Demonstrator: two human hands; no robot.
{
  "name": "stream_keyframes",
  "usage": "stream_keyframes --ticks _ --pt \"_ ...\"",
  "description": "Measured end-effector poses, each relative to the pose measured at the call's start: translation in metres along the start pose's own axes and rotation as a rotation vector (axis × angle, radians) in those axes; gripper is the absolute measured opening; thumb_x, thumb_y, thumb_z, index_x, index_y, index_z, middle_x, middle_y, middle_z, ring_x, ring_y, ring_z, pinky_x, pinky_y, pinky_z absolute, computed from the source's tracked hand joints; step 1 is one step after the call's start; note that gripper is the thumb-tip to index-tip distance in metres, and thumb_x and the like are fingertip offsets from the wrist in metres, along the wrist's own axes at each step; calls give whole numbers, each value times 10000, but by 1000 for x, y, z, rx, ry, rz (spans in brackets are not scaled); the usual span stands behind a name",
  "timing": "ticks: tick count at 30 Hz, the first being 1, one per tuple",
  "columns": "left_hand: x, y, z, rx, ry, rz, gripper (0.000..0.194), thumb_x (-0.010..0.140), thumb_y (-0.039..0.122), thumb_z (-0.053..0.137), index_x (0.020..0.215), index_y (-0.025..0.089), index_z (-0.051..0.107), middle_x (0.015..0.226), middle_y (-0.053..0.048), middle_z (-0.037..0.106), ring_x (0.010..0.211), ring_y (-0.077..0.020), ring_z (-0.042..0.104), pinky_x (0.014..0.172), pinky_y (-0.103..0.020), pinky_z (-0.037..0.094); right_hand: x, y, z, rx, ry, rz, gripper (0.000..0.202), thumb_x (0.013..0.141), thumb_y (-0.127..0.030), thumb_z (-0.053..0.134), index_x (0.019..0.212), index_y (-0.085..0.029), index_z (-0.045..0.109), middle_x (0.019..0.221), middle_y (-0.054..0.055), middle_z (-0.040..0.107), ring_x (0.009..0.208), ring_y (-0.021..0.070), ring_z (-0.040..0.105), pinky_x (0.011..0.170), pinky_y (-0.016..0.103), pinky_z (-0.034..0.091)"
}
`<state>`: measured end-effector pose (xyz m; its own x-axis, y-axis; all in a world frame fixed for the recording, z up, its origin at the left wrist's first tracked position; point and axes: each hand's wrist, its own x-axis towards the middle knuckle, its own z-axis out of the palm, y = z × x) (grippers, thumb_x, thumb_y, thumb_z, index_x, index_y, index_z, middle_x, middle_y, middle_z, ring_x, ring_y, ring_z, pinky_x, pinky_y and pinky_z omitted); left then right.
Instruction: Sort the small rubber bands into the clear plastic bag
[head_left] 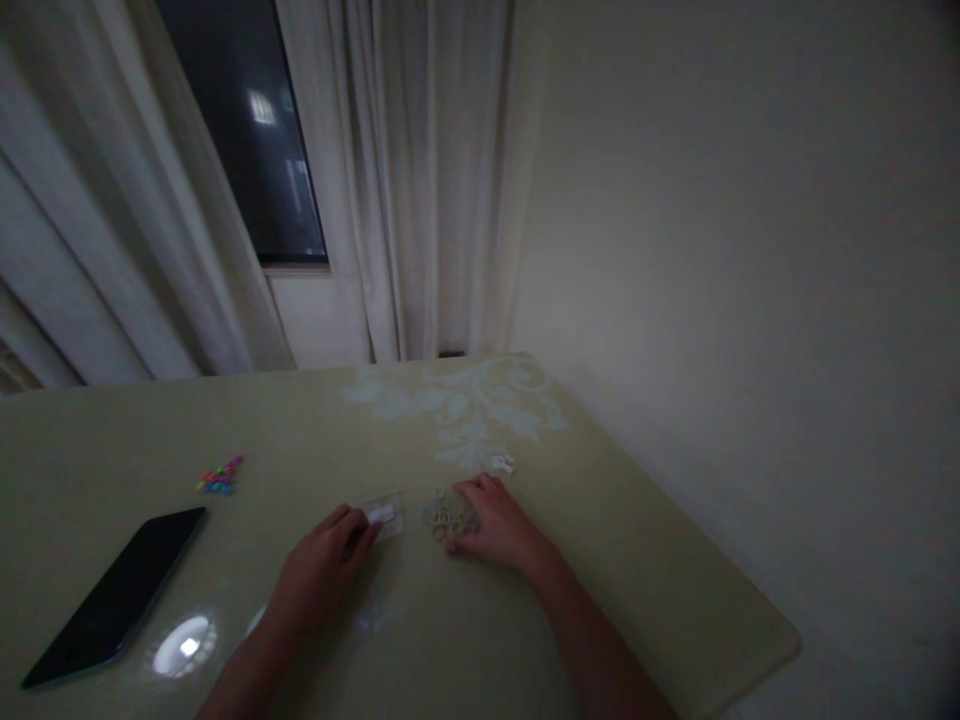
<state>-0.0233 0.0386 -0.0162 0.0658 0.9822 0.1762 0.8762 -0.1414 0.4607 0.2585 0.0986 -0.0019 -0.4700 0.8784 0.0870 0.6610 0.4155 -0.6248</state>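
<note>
A small clear plastic packet [388, 516] with a whitish label lies near the middle of the table. My left hand [330, 555] is at its left edge, fingers pinched together on it. Just to the right is a small pile of metal rings [445, 516]. Around the right side of this pile curves my right hand [495, 525], its thumb and fingers spread apart and resting at the pile's edge. A small whitish piece [503, 463] lies beyond my right hand.
A black tablet [116, 597] lies at the left front of the pale green table [300, 430]. Behind it sits a heap of small colourful pieces [220, 476]. Curtains [420, 180] and a dark window stand behind the table, and a wall [735, 260] runs along its right.
</note>
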Motion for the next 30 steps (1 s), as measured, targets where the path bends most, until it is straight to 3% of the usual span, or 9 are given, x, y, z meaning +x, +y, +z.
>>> stream_keyframes --ticks 6,11,16,20,25,30 --pt "1 3 5 -19 15 -1 377 1014 475 416 785 233 594 831 -37 627 710 -198 637 665 -302 433 12 -20 36 -182 63 -93 568 893 -500 783 1374 -235 634 1266 124 587 1188 307 577 1045 439 490" --pt "0 4 3 -29 24 -2 375 1005 475 423 773 235 595 822 -38 631 716 -201 637 681 -304 439 26 -27 53 -319 61 -120 177 1030 -327 630 1156 -217 688 1159 103 642 1016 253 644 887 365 537" --pt "0 1 4 -5 6 6 382 1017 479 401 794 233 590 840 -43 629 734 -206 638 690 -310 439 28 -14 38 -73 85 -92 73 1010 -170 637 1048 -187 696 1071 72 706 968 203 674 865 297 516" --pt "-1 2 4 13 -14 3 394 1024 485 382 790 235 578 846 -47 629 755 -213 642 698 -316 441 23 -1 16 179 82 -41 180 978 -83 617 1059 -195 733 1025 49 754 975 179 699 884 274 507" --pt "-2 6 -1 31 -24 -17 401 1024 495 377 789 238 576 838 -43 640 750 -213 646 692 -315 435 12 5 -3 105 92 -6 222 927 -114 693 1124 -192 757 1110 82 722 974 192 689 912 306 509" --pt "-2 5 -2 25 18 -18 431 1025 536 394 770 240 576 814 -37 648 753 -220 652 679 -310 434 8 -9 7 11 97 -73 205 893 -235 796 1094 -218 759 1132 67 663 1086 212 633 963 319 492"
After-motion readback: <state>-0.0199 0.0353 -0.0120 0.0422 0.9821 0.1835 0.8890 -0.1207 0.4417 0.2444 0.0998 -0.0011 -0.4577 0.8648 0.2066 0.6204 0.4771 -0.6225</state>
